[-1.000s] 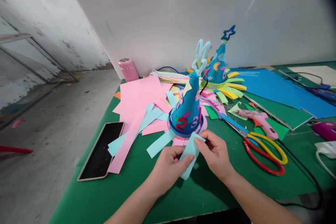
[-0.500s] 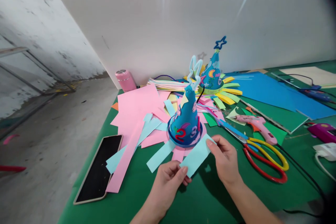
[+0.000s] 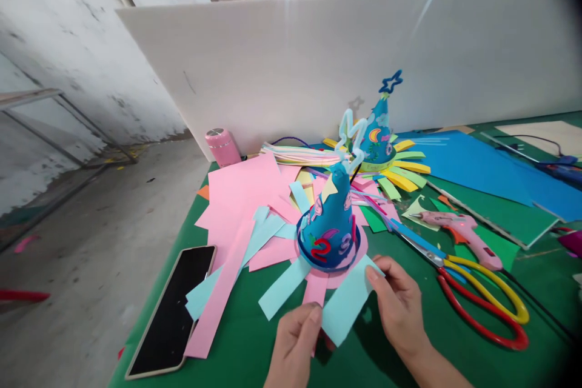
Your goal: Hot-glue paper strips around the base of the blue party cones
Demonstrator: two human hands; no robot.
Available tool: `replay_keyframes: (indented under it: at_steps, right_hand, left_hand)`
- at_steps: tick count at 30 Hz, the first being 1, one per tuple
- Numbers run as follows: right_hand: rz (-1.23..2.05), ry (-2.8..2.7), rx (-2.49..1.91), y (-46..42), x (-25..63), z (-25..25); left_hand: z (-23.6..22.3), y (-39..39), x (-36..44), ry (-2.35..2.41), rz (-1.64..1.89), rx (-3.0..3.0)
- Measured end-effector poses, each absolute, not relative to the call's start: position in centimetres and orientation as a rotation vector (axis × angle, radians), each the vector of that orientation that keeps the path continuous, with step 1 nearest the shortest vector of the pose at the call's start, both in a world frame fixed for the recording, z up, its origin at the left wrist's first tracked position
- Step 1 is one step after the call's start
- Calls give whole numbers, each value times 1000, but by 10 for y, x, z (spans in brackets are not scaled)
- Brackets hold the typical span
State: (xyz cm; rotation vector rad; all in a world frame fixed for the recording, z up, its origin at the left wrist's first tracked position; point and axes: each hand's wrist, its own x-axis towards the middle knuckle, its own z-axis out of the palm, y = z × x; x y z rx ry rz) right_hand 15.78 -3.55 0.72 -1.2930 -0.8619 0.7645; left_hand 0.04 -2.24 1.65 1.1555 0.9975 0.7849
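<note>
A blue cone party hat (image 3: 334, 218) with a red 2, a purple 3 and a pale zigzag pipe cleaner on top stands on the table, pink and light blue strips fanning out from its brim. My right hand (image 3: 400, 303) pinches the upper right corner of a light blue paper strip (image 3: 348, 303) at the hat's front edge. Closed at that strip's lower left edge is my left hand (image 3: 295, 339), its fingertips partly hidden under the paper. A pink strip (image 3: 316, 288) runs from the brim down to the left hand; whether it is gripped too is unclear.
Right of the hands lie scissors (image 3: 482, 309) and a pink glue gun (image 3: 468, 233) with a cord. A phone (image 3: 170, 309) and loose paper strips (image 3: 222, 297) are at left. Behind stand another decorated hat (image 3: 377, 136), a pink bottle (image 3: 222, 147) and a white board (image 3: 282, 66).
The view has shifted, so the table sits lower in the picture. The light blue strip's near end has come down beside the pink strip, with both hands still at it.
</note>
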Motion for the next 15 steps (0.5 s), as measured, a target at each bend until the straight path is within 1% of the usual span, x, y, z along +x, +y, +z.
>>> replay_keyframes:
  at_steps: [10, 15]
  right_hand:
    - [830, -758, -1196, -32, 157, 5]
    - [856, -731, -1195, -31, 159, 2]
  left_hand:
    - [12, -23, 3, 1081, 583, 1264]
    - [15, -22, 0, 1056, 557, 1372]
